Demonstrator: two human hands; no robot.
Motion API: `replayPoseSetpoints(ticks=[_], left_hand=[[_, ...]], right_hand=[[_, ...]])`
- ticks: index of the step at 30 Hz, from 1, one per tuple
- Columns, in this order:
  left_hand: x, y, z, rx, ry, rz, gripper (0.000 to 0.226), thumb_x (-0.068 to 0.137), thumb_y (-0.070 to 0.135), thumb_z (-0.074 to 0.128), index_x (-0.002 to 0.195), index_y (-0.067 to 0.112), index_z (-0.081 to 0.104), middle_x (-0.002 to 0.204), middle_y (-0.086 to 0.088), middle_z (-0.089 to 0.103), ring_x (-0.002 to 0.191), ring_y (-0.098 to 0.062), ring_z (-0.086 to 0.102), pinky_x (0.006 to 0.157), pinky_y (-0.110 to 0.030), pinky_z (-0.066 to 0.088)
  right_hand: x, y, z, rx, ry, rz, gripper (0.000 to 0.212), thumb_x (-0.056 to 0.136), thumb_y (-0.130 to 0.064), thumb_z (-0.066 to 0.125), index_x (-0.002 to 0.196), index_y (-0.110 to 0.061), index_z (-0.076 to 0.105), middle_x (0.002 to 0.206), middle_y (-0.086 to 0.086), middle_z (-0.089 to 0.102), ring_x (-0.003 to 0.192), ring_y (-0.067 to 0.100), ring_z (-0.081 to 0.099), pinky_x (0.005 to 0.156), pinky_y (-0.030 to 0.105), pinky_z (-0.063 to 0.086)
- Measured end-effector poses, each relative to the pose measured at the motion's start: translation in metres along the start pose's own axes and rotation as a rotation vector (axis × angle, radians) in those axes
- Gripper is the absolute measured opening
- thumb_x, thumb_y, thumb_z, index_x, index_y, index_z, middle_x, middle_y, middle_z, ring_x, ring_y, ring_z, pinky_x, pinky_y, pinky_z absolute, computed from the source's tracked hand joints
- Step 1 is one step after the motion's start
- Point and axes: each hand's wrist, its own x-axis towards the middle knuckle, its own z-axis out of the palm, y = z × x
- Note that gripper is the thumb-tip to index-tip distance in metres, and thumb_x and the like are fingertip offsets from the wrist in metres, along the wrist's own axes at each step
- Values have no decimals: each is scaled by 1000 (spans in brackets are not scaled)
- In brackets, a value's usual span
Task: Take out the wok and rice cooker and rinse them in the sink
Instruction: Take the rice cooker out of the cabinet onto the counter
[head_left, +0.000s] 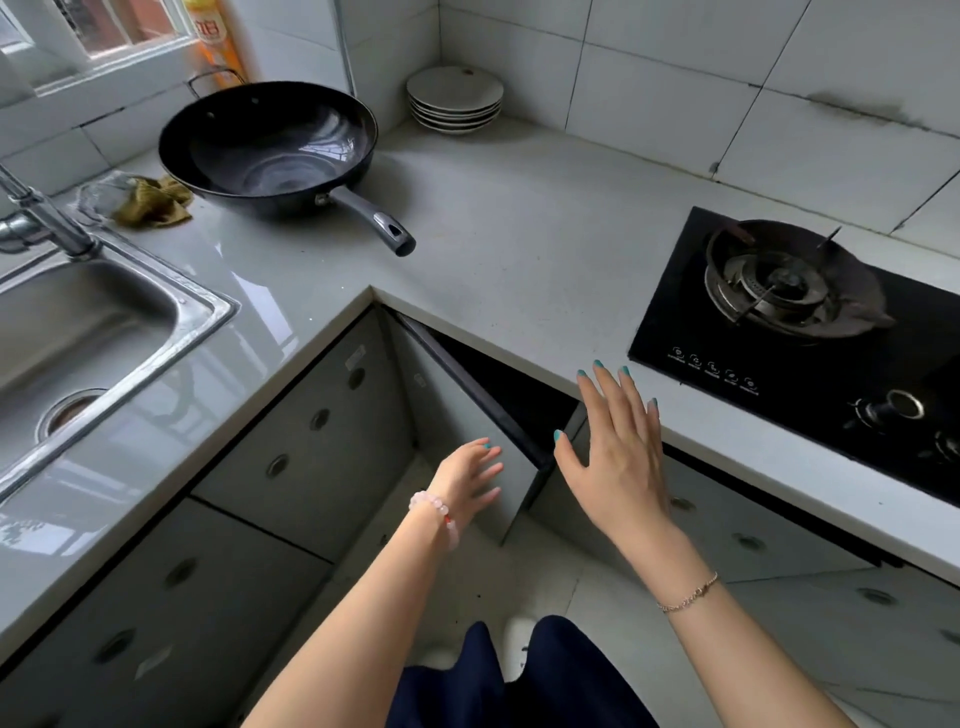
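Wok (270, 150): black, upright on the grey countertop (519, 223) at rear left, just right of the sink corner; handle points towards the front right, bowl holds nothing.
Sink (208, 306): stainless steel, set into the counter at far left; drain visible in the basin floor, faucet (47, 218) standing at its back edge.
Cloth (156, 202): olive rag, crumpled, between faucet and wok, close to the wok's rim.
Bottle (213, 41): orange, against the wall behind the wok; label too blurred to read.
Plates (454, 98): white stack in the rear corner, well apart from the wok.
Cabinet door (452, 405): corner unit below the counter, swung open; interior behind it is dark and its contents cannot be made out.
Left hand (467, 475): low, fingers straight and close together, apparently laid against the open door's face; holds nothing; pink bead bracelet (436, 512) at the wrist.
Right hand (618, 457): raised before the counter edge, fingers spread, holding nothing; thin chain bracelet (688, 597) at the wrist.
Gas hob (675, 291): black glass, far right; burner (774, 286) unlit.
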Motion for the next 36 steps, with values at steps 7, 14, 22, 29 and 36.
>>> replayPoseSetpoints(ticks=[7,14,22,29,36], left_hand=[[-10,12,-14,-76,45,50,27,95,22,48,119,14,55,116,-2,64,109,-18,59,84,-33,50],[-32,31,-3,188,79,220,18,95,17,47,109,17,57,106,-2,67,94,-14,63,78,-30,50],[-66,62,35,1364,231,1214,51,84,37,50,131,19,50,130,3,56,122,-17,49,100,-31,35],[-85,71,71,1644,196,1592,68,84,45,49,144,22,29,149,-5,36,140,-28,25,113,-51,20],[-120,44,120,1588,-73,1695,62,90,46,36,146,21,27,152,-6,31,143,-27,17,115,-52,13]], right_hand=[[5,1,2,37,-9,-31,60,85,-36,47,140,-12,40,151,8,34,142,28,23,111,54,19],[0,6,-2,9,20,-2,61,86,-33,54,141,-12,39,151,8,33,142,27,23,112,52,17],[-14,16,-30,-38,141,145,60,86,-40,40,139,-11,42,149,7,36,141,26,24,113,54,21],[-54,23,-74,-113,301,332,62,86,-37,47,142,-11,38,151,7,32,142,27,22,114,51,19],[-115,38,-115,-226,392,559,62,88,-40,37,142,-10,38,150,8,35,141,28,25,112,53,26]])
